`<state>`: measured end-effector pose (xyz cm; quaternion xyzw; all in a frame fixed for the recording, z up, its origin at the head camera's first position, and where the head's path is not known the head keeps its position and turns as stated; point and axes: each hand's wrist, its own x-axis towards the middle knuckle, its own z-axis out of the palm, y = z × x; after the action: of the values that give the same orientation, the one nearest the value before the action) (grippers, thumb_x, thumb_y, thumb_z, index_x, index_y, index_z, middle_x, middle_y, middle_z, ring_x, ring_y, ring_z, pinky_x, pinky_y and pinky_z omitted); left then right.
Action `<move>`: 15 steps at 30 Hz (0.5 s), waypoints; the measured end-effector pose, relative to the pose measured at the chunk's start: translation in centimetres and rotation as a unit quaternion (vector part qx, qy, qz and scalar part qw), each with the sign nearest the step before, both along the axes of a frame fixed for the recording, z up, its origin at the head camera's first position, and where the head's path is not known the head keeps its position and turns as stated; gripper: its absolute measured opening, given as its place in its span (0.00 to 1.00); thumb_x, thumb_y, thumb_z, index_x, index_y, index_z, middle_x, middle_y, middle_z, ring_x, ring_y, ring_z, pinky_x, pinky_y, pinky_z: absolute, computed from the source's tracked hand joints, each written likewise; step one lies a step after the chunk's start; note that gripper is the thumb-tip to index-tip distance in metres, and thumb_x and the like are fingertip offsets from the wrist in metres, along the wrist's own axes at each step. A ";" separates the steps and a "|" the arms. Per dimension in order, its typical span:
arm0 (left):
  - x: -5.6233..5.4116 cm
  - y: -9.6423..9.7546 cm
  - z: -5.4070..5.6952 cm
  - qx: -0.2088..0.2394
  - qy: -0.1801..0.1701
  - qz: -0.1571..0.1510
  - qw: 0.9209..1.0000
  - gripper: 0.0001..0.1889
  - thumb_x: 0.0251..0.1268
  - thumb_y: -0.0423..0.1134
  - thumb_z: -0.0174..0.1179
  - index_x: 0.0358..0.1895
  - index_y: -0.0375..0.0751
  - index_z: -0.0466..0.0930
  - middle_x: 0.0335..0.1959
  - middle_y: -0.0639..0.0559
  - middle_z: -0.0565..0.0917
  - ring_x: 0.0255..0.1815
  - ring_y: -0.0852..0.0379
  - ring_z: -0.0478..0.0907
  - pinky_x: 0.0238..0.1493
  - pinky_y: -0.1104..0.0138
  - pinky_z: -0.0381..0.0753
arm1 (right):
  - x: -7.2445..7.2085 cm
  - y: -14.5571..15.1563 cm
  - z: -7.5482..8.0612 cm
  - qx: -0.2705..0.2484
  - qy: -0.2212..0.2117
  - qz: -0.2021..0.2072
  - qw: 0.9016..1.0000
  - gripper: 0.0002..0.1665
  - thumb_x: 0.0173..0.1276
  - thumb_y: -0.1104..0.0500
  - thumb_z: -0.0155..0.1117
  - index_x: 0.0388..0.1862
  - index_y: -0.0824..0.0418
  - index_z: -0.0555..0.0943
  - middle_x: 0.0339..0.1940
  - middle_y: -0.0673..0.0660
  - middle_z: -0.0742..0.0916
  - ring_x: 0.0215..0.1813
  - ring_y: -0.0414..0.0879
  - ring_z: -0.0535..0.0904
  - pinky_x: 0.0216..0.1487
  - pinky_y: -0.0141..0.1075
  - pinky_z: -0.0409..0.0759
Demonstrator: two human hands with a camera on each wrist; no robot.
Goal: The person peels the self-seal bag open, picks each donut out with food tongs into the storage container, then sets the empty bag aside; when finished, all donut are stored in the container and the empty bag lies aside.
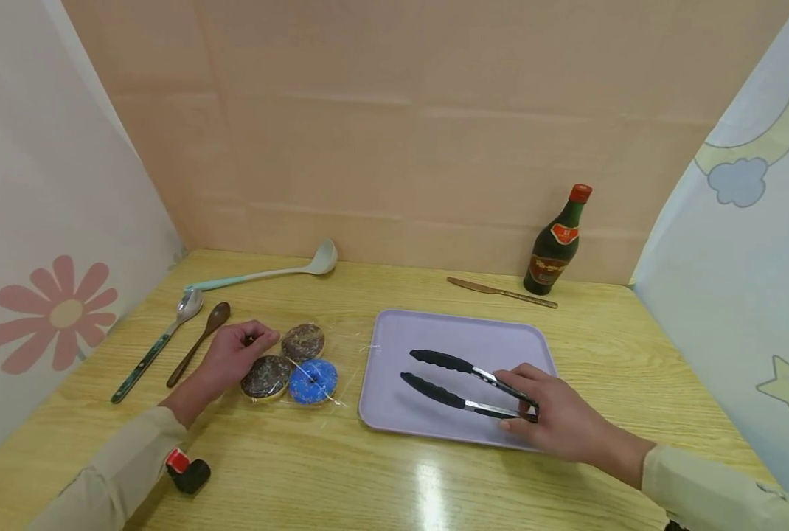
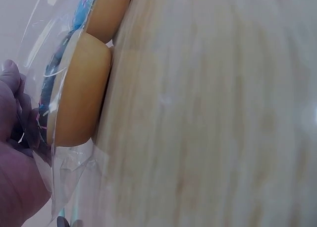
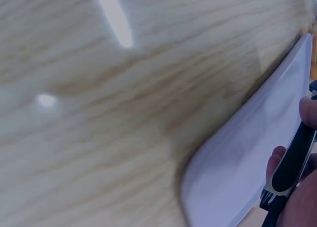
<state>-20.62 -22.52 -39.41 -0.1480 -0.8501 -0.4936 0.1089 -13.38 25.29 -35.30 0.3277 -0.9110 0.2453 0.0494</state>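
My right hand (image 1: 557, 413) grips the tongs (image 1: 494, 380) by their handle end, above the lavender tray (image 1: 394, 424). The black scalloped tips are spread apart and point left, with nothing between them. On the left, my left hand (image 1: 231, 354) pinches the edge of a clear plastic bag (image 1: 344, 343), its fingers curled beside the donuts. Inside the bag lie a blue donut (image 1: 313, 381), a front chocolate donut (image 1: 266, 377) and a rear chocolate donut (image 1: 304, 342). The left wrist view shows the film (image 2: 67, 172) stretched beside that hand.
A wooden spoon (image 1: 198, 344) and a metal spoon with a patterned handle (image 1: 152, 358) lie left of my left hand. Along the back are a ladle (image 1: 268, 274), a table knife (image 1: 501, 292) and an upright dark bottle with a red cap (image 1: 554, 251). Cloth walls enclose the table.
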 end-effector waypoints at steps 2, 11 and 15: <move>0.0 0.0 0.0 0.003 -0.001 -0.001 1.000 0.10 0.68 0.36 0.59 0.33 0.31 0.81 0.27 0.42 0.79 0.22 0.60 0.67 0.22 0.68 0.67 | -0.5 -0.9 0.2 0.021 0.005 0.017 1.000 0.31 0.54 0.59 0.74 0.58 0.64 0.76 0.44 0.48 0.78 0.30 0.31 0.70 0.31 0.30 0.71; -0.2 0.0 -0.4 0.004 -0.001 -0.003 1.000 0.11 0.68 0.37 0.58 0.32 0.31 0.81 0.27 0.40 0.80 0.24 0.60 0.69 0.24 0.69 0.69 | -1.8 -5.1 1.4 0.083 -0.019 0.057 0.995 0.32 0.57 0.57 0.71 0.60 0.63 0.74 0.49 0.48 0.76 0.32 0.32 0.72 0.37 0.34 0.74; -0.3 -0.1 -0.4 0.006 0.002 -0.004 1.000 0.12 0.68 0.38 0.58 0.31 0.31 0.81 0.26 0.40 0.79 0.24 0.59 0.68 0.24 0.68 0.68 | -2.5 -6.5 1.5 0.098 -0.015 0.068 0.993 0.32 0.58 0.57 0.70 0.61 0.63 0.74 0.49 0.49 0.76 0.33 0.35 0.73 0.38 0.36 0.74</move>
<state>-20.96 -22.58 -39.84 -0.1518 -0.8462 -0.4989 0.1092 -15.93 18.83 -33.76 0.3884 -0.9070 0.1623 -0.0131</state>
